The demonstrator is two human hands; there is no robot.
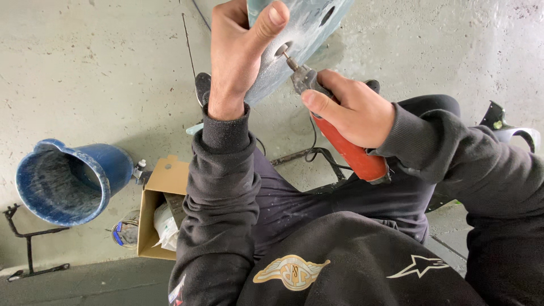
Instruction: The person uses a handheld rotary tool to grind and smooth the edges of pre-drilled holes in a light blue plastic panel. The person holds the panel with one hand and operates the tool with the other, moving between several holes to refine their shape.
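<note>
- Pale grey-blue panel, dusty and pierced with round holes, sits at 12 o'clock in the view, running off the top edge.
- Left hand grips the panel's near edge: thumb pressed flat on its face, remaining fingers hidden behind it.
- Right hand is wrapped around a red-bodied rotary tool at 2 o'clock from centre, thumb lying along the barrel.
- Tool's grey nose points toward 11 o'clock; its small bit enters one of the panel's holes, just beside the left thumb.
- Both arms wear dark sweatshirt sleeves, flecked with pale dust.
- Blue bucket, tilted with its mouth showing, lies on the concrete floor at 9 o'clock.
- Open cardboard box stands just beside the bucket, at 8 o'clock, with white material inside.
- Black metal stand lies at the far left, near the bucket.
</note>
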